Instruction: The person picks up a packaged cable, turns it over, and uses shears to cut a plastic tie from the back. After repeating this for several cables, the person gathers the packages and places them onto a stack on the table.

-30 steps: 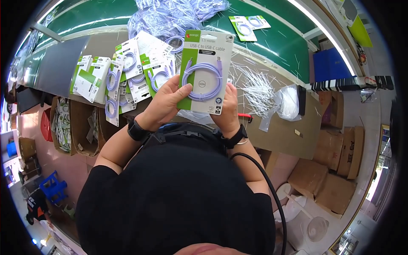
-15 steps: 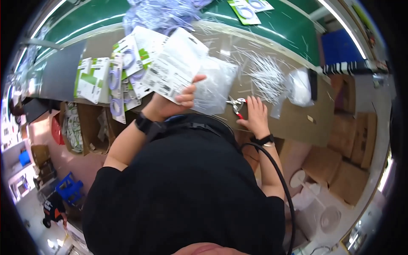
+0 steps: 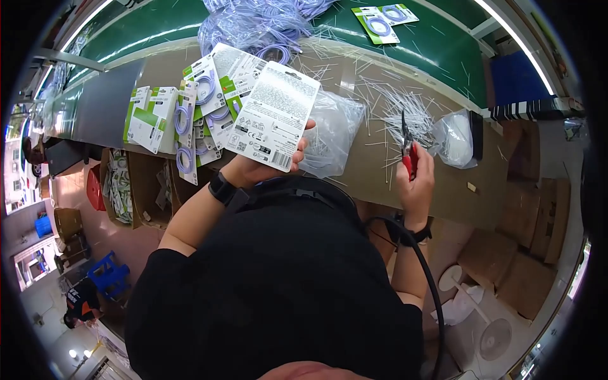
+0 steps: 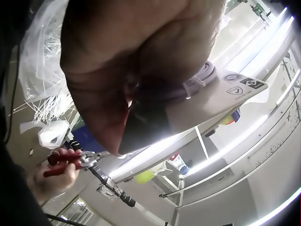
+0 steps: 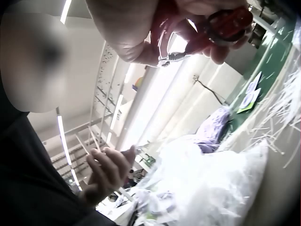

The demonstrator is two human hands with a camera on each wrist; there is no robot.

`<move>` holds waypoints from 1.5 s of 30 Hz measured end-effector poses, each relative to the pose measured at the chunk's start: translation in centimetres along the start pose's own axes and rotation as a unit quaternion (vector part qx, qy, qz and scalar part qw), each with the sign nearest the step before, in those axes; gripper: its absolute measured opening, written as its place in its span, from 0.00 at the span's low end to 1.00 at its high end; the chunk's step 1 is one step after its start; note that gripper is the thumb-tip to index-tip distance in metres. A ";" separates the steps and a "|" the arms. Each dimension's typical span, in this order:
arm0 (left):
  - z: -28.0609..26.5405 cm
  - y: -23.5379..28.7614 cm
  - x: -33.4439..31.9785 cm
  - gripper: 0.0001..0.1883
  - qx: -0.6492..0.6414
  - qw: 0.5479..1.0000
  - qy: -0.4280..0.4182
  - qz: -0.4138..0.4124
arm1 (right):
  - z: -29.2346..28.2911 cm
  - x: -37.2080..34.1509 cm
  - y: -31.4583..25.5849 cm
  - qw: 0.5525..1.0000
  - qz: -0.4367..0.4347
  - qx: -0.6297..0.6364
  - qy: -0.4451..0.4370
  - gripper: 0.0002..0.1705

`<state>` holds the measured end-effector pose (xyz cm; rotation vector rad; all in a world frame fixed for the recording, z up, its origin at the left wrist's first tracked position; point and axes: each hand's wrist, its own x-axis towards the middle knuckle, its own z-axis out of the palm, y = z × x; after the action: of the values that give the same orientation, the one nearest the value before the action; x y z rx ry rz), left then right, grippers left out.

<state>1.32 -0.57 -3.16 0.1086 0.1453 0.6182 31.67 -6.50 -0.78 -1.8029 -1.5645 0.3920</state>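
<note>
My left hand (image 3: 266, 166) holds a cable card (image 3: 275, 114) by its lower part, its printed back facing up in the head view. In the left wrist view a coiled lilac cable (image 4: 203, 77) shows on the card's other side, beside the left hand (image 4: 141, 56). Red-handled pliers (image 3: 409, 152) are gripped in my right hand (image 3: 417, 190), jaws pointing away from the body. The right wrist view shows the right hand (image 5: 136, 28) curled round the red handles (image 5: 225, 29).
A clear bag (image 3: 335, 130) lies right of the card. White ties (image 3: 405, 107) are heaped beyond the pliers, near a smaller bag (image 3: 454, 140). More carded cables (image 3: 183, 120) lie at the left, cartons (image 3: 147, 183) below them. Wrapped cables (image 3: 253, 28) sit at the back.
The card has turned from its cable side to its printed back, in the left hand alone. The right hand left the card, moved right and picked the pliers up from the table.
</note>
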 end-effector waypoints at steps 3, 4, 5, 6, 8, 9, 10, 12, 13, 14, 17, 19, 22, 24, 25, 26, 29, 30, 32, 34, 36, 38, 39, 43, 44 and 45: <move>0.6 0.1 0.0 0.35 0.022 1.000 -0.006 -0.004 | -0.1 0.1 -5.0 0.991 -0.069 0.108 -0.044 0.30; 0.7 0.1 0.1 0.35 0.031 0.999 0.001 -0.008 | 0.1 -0.3 -6.5 0.981 -0.074 0.147 -0.104 0.31; 0.7 0.0 0.1 0.35 0.039 0.999 0.008 -0.011 | 0.4 -0.6 -7.3 0.966 -0.077 0.184 -0.165 0.32; 0.7 0.0 0.1 0.35 0.045 0.999 0.015 -0.015 | 0.7 -0.6 -7.6 0.966 -0.079 0.184 -0.165 0.32; 0.8 0.0 -0.2 0.35 0.052 0.999 0.010 -0.010 | 1.7 -0.3 -7.7 0.964 -0.197 0.087 -0.153 0.34; 0.9 0.1 -0.4 0.35 0.058 0.998 0.007 -0.007 | 2.0 -0.2 -7.9 0.955 -0.256 0.039 -0.146 0.35; 1.0 0.1 -0.5 0.34 0.064 0.998 0.003 -0.003 | 2.1 0.0 -8.1 0.954 -0.258 0.039 -0.147 0.35; 1.4 -0.2 -0.5 0.34 0.084 0.996 0.036 0.023 | 2.3 0.2 -8.4 0.951 -0.270 0.035 -0.145 0.35; 1.6 -0.5 -0.5 0.33 0.103 0.991 0.070 0.047 | 2.4 0.2 -8.5 0.950 -0.276 0.032 -0.144 0.35; 1.6 -0.5 -0.5 0.33 0.112 0.988 0.086 0.059 | 2.4 0.2 -8.6 0.950 -0.277 0.031 -0.144 0.35; 0.9 -0.5 -0.5 0.30 0.118 0.990 0.032 0.067 | 2.7 0.1 -8.8 0.947 -0.281 0.028 -0.151 0.35; 0.9 -0.5 -0.5 0.30 0.116 0.991 -0.003 0.067 | 2.8 0.1 -8.8 0.946 -0.288 0.013 -0.150 0.34; 1.5 -0.8 -0.5 0.30 0.145 0.983 0.068 0.089 | 3.2 -0.1 -8.4 0.942 -0.300 -0.016 -0.147 0.34; 0.7 -0.4 -0.8 0.29 0.128 0.989 0.046 0.061 | 3.6 -0.3 -7.7 0.950 -0.219 0.065 -0.211 0.30; 0.1 0.2 -1.0 0.29 0.114 0.993 0.023 0.034 | 4.0 -0.2 -7.3 0.947 -0.180 0.107 -0.242 0.28; -0.4 1.1 -1.5 0.28 0.101 0.995 0.002 0.010 | 4.4 0.0 -6.6 0.945 -0.188 0.111 -0.243 0.28; -2.2 5.9 -4.7 0.25 0.361 0.878 0.226 0.216 | 5.9 0.4 -3.4 0.897 0.091 0.402 -0.161 0.25; -3.3 8.0 -6.1 0.23 0.503 0.747 0.349 0.256 | 6.3 0.7 -2.2 0.899 0.089 0.400 -0.157 0.25; -9.6 13.9 -10.1 0.21 0.706 0.436 0.475 0.295 | 6.5 1.7 0.5 0.871 0.158 0.440 -0.151 0.23; -8.3 15.5 -12.6 0.22 0.798 0.202 0.538 0.180 | 7.3 2.4 3.9 0.862 0.194 0.453 -0.122 0.23; -9.9 17.6 -12.6 0.23 0.839 0.020 0.527 0.136 | 9.3 2.9 7.6 0.977 0.125 0.159 -0.067 0.24; -4.9 18.3 -10.4 0.25 0.846 0.134 0.488 0.168 | 11.5 2.6 10.3 0.993 0.105 0.058 -0.009 0.25; -2.9 18.7 -8.3 0.25 0.849 0.137 0.481 0.170 | 12.7 2.5 11.2 0.996 0.078 -0.039 0.029 0.26; 3.8 19.2 4.8 0.26 0.903 0.335 0.220 0.155 | 14.7 2.7 10.7 0.978 0.029 -0.184 0.095 0.30; 4.2 19.6 8.3 0.26 0.911 0.344 0.190 0.126 | 14.8 2.7 10.7 0.972 0.020 -0.208 0.109 0.31; 4.3 20.2 12.0 0.26 0.917 0.353 0.159 0.096 | 14.7 2.7 11.1 0.971 0.027 -0.208 0.113 0.31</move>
<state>0.19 22.52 2.75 2.3135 1.2263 0.3851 31.03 0.42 -18.05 -2.1217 -1.5148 -0.1291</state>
